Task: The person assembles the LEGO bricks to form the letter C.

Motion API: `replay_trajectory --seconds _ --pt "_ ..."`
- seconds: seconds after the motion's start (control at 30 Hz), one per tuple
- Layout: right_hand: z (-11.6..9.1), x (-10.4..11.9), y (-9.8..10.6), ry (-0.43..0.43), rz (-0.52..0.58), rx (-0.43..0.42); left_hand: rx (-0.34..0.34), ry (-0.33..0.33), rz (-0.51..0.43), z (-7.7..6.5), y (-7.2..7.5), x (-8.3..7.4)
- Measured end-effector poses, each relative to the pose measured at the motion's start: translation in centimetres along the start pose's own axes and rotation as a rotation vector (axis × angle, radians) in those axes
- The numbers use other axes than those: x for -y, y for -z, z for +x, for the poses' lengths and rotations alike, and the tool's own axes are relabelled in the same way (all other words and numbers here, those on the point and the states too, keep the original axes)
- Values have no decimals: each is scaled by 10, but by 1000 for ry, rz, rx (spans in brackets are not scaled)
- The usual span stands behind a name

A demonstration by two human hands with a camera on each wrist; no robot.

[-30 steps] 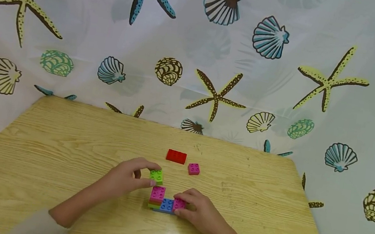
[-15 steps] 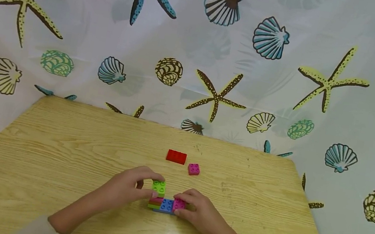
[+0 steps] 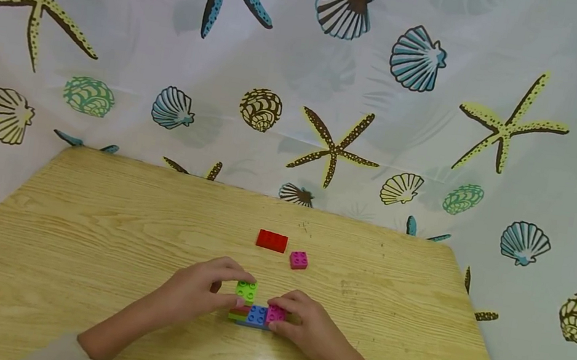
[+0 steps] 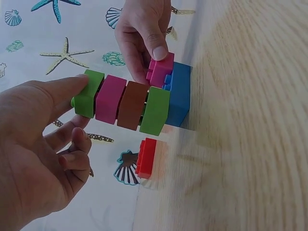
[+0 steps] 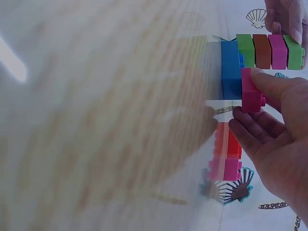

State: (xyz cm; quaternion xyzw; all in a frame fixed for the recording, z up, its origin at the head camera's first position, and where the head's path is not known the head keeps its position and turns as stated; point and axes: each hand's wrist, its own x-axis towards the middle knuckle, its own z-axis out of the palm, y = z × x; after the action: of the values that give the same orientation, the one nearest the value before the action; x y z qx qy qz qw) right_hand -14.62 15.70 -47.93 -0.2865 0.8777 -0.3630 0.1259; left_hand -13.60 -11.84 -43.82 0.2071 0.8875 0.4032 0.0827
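Note:
In the head view my left hand (image 3: 199, 288) pinches a lime-green toy building brick (image 3: 246, 290) between thumb and fingers, at the top of a small tower. Below it, the left wrist view shows a pink brick (image 4: 110, 99), a brown brick (image 4: 132, 106) and a second green brick (image 4: 155, 111). The tower stands on one end of a longer blue brick (image 4: 180, 94). My right hand (image 3: 308, 326) pinches another pink brick (image 5: 250, 91) on the opposite end of the blue one. Bare blue studs show between both ends.
Behind the tower, a red brick (image 3: 272, 241) and a loose small pink brick (image 3: 299, 260) lie on the wooden table (image 3: 121, 211). A white cloth (image 3: 284, 61) printed with shells and starfish hangs beyond the table and along its sides.
My left hand has brought the green brick right and toward me, from behind the tower onto its top, covering the pink brick's studs. The right hand keeps its place on its pink brick.

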Motion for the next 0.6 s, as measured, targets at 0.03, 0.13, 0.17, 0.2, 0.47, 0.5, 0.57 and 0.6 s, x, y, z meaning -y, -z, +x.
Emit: replay_trajectory --seconds 0.03,0.13,0.17,0.2,0.47,0.5,0.57,0.6 --pt "0 0 0 1 1 1 -2 0 5 0 0 0" --pt "0 0 0 -4 0 2 -9 5 11 0 -1 -1" --pt "0 1 0 -5 -1 2 -12 7 11 0 -1 -1" --pt "0 1 0 -8 -2 3 -14 11 10 0 -2 -1" --pt "-1 0 -1 -17 -13 -1 -13 28 -38 -1 -4 1" --pt "0 0 -1 -19 -11 0 -12 27 -50 -1 -4 2" --pt "0 -1 -1 -22 -5 2 -9 25 -79 -1 -5 4" --pt "0 -2 -1 -24 -2 3 -9 25 -93 -1 -6 4"
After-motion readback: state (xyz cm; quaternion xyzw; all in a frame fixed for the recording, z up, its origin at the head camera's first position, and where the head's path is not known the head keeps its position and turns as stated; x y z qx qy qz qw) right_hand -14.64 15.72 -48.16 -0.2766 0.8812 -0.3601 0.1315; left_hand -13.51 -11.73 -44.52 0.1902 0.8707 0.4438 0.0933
